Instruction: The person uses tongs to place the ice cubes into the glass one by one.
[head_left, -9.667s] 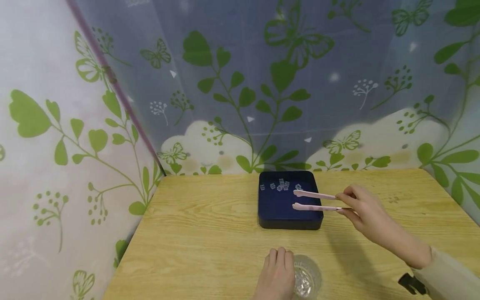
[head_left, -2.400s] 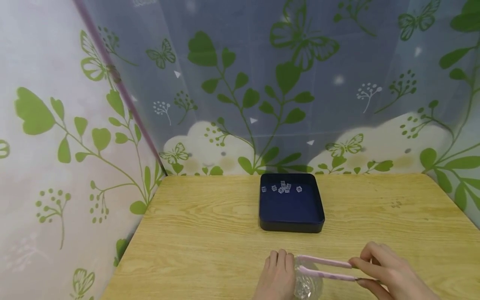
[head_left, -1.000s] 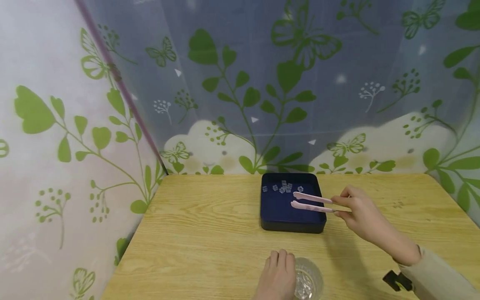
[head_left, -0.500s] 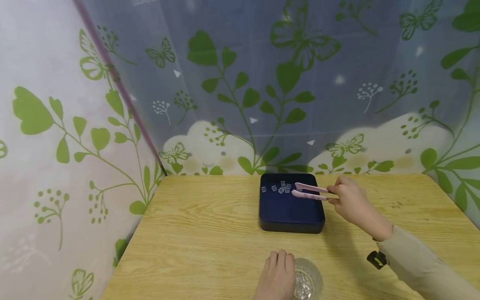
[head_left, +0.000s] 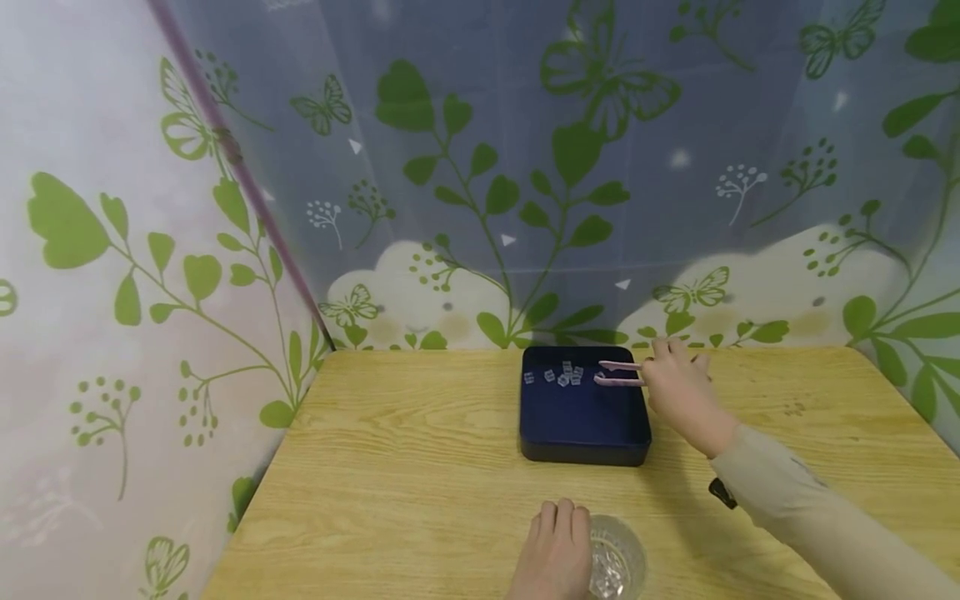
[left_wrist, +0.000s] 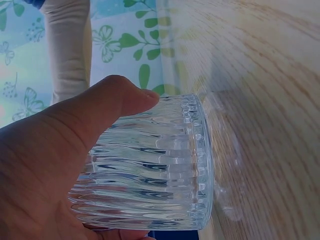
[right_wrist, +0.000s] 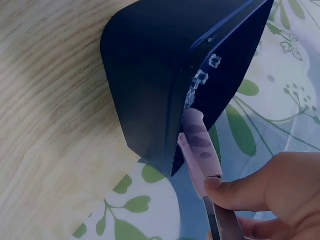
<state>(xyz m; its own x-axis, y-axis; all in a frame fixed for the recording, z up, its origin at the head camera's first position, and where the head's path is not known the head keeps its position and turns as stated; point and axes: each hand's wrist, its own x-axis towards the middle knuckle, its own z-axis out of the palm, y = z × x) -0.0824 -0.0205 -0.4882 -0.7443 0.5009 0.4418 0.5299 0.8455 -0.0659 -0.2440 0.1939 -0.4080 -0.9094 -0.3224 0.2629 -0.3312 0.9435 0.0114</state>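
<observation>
The right hand (head_left: 678, 387) pinches pink tongs (head_left: 621, 382), long axis crosswise, tips pointing left over the square navy tray (head_left: 577, 423); the left hand (head_left: 555, 543) grips an upright ribbed glass (left_wrist: 155, 167) nearer the person.

Booth-like nook: leaf-print drapes (head_left: 480, 108) behind, beside wood-grain table (head_left: 390, 483).

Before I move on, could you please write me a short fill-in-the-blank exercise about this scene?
1. The right hand holds tongs whose tips are coloured ____.
2. The tray, holding small clear pieces, is dark ____.
3. Of tray and ribbed glass, the left hand grips the ____.
Missing words: pink; blue; glass.
</observation>
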